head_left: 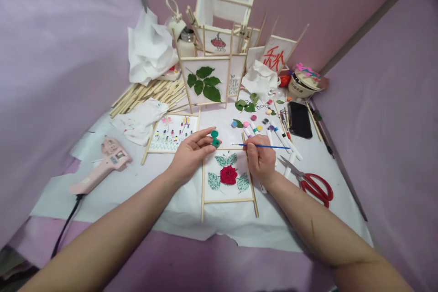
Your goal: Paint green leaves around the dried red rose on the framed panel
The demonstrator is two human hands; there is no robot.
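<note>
Between the fingertips of my left hand is a small green paint pot with its lid flipped up. My right hand is closed around a thin blue paintbrush, its tip pointing left toward the pot, with a gap between them. Below both hands lies a stick-framed white panel. A red rose sits at its middle, with green-patterned leaves around it. My right hand covers part of the frame's upper right side.
A pink glue gun lies at left, red-handled scissors at right. Markers, paint pots and a phone are beyond my right hand. A leaf-decorated panel stands at the back, beside bundled sticks.
</note>
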